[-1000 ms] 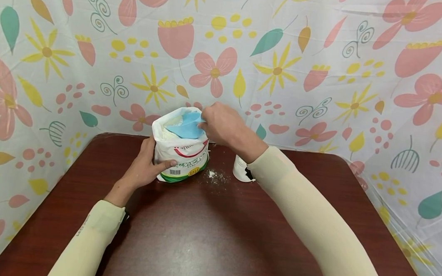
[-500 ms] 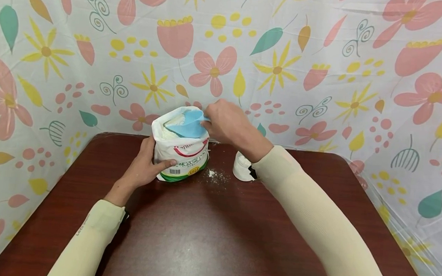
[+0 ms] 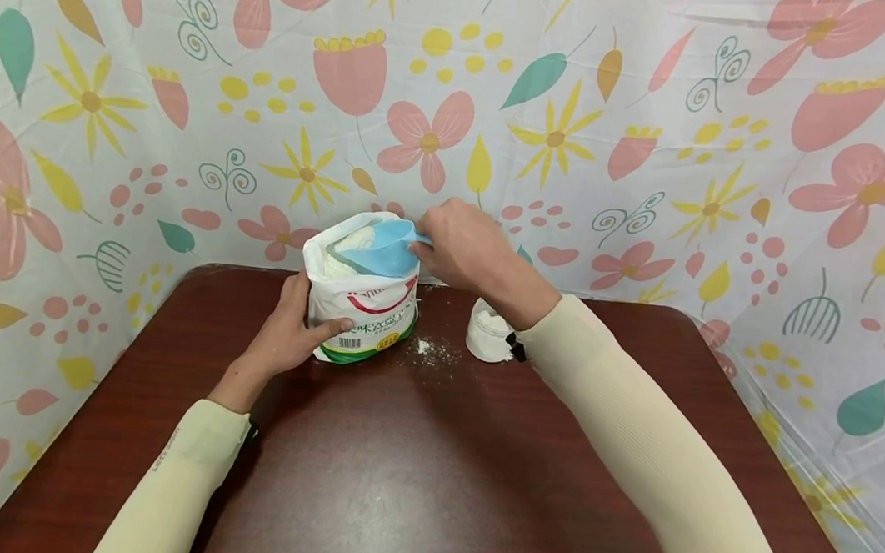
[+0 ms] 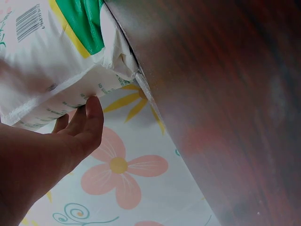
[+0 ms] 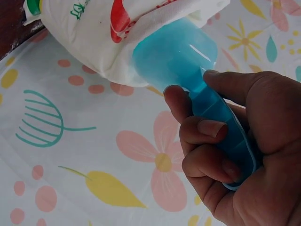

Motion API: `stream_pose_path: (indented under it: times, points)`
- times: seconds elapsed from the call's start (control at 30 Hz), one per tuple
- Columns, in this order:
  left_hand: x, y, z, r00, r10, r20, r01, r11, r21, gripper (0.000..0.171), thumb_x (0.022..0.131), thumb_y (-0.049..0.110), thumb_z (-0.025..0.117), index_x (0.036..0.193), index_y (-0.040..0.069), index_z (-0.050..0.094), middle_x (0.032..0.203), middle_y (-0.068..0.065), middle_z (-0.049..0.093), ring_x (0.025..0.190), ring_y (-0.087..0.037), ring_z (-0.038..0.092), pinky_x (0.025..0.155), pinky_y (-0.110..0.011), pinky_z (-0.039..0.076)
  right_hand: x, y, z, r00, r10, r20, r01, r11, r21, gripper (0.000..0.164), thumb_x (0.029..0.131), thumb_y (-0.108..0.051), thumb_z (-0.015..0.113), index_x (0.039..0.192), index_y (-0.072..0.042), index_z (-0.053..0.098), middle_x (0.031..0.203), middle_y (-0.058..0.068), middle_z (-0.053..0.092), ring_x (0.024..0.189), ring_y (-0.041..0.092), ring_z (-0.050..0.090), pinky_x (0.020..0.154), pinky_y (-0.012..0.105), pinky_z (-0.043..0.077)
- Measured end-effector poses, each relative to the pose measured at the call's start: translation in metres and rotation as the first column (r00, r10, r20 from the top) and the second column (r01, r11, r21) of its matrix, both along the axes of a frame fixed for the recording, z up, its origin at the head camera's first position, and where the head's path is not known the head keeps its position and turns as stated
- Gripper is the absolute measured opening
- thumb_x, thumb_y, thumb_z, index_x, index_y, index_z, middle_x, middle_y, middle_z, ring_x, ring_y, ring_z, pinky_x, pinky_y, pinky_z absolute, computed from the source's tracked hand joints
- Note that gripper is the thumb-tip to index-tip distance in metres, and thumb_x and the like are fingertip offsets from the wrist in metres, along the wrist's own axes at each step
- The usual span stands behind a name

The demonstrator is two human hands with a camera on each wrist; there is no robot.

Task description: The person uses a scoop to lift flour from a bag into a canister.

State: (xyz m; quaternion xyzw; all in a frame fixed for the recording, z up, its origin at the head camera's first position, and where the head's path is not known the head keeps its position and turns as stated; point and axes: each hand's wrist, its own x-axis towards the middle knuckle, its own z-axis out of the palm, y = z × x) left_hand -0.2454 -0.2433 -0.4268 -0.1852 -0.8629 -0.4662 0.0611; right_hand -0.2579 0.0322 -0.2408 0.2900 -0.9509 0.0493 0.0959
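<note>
An upright white flour bag (image 3: 366, 310) with green and red print stands at the back of the table, its top rolled open on white powder. My left hand (image 3: 285, 335) holds the bag's left side, thumb across the front and fingers along the side (image 4: 80, 122). With curled fingers my right hand (image 3: 462, 248) grips the handle of a blue scoop (image 3: 384, 248). White flour (image 3: 358, 239) lies in the scoop, which is tilted at the bag's mouth. The right wrist view shows the fingers wrapped round the scoop's handle (image 5: 218, 127).
A small clear jar (image 3: 488, 336) with white powder inside stands right of the bag, partly behind the right wrist. Spilled powder (image 3: 427, 351) lies between them on the dark brown table (image 3: 372, 473). A flowered cloth (image 3: 642, 195) hangs close behind.
The right hand has shifted slightly right, lifting and tilting the scoop, so the flour in it shows more. More of the jar is visible. The left hand and the bag stay in place.
</note>
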Motion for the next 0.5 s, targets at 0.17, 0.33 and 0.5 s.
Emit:
stream_pose_path:
  times: [0.17,0.33,0.5]
  points:
    - [-0.001,-0.001,-0.001,0.999,-0.018,-0.034,0.018,1.0,0.007,0.105,0.093,0.031,0.085,0.169,0.033,0.014,0.152,-0.013,0.033,0.142,-0.03,0.026,0.113,-0.065,0.034,0.0,0.005,0.001,1.0,0.017,-0.007,-0.017,1.0,0.005,0.042,0.103,-0.023,0.069,0.064,-0.013,0.058,0.064,0.001,0.052,0.068,0.022,0.057,0.063,0.036,0.048]
    - [-0.001,0.0,-0.001,1.0,-0.017,-0.022,0.017,1.0,0.013,0.106,0.092,0.03,0.086,0.168,0.036,0.013,0.155,-0.012,0.03,0.145,-0.029,0.025,0.114,-0.067,0.034,0.002,0.011,0.002,0.999,0.045,-0.026,-0.045,0.999,0.0,0.046,0.103,-0.02,0.068,0.061,-0.015,0.05,0.061,-0.001,0.046,0.064,0.021,0.051,0.061,0.034,0.042]
    - [0.0,0.0,0.0,1.0,-0.016,-0.015,0.016,1.0,0.013,0.106,0.092,0.03,0.086,0.168,0.036,0.013,0.156,-0.012,0.029,0.145,-0.03,0.025,0.114,-0.068,0.035,0.005,0.016,0.004,0.998,0.05,-0.033,-0.051,0.999,-0.016,0.048,0.102,-0.018,0.068,0.06,-0.016,0.046,0.06,-0.002,0.04,0.061,0.019,0.045,0.057,0.032,0.036]
